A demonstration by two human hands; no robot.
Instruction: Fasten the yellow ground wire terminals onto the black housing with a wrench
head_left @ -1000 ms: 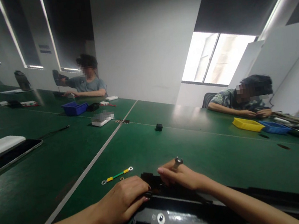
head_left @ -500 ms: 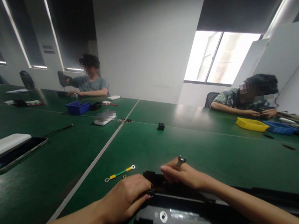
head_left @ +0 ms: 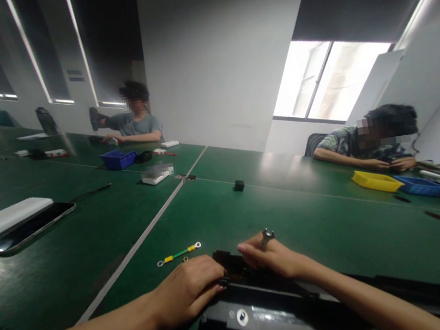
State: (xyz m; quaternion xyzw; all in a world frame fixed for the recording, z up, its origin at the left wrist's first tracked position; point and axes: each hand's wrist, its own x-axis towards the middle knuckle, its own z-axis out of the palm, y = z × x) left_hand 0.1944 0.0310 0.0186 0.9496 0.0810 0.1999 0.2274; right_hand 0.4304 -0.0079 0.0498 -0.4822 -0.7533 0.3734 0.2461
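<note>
On the table, head view: I have only this one camera, so every line below comes from it.
Black housing: it lies long and flat at 6 o'clock in the picture, running off toward 4 o'clock, with a round silver fastener showing on its top face.
Left hand: I see it pressed palm-down on the housing's near end, fingers curled over the edge; it steadies the part and grips nothing loose.
Right hand: it is clenched around a small wrench, whose open head sticks up above the knuckles at 12 o'clock of the hand; the working end is hidden behind the fingers.
Slip risk: I judge that the wrench could jump off whatever it bears on, since I cannot see its seat, and the knuckles would strike the housing.
Shift risk: if the left hand's pressure eases, I think the housing could skate on the smooth table under turning force.
Loose parts: a green-yellow ground wire and a small brass nut lie just beside the left hand at 11 o'clock; a sweep of the wrist could knock them away.
Others: two people work well apart at 11 and 2 o'clock, clear of my reach.
</note>
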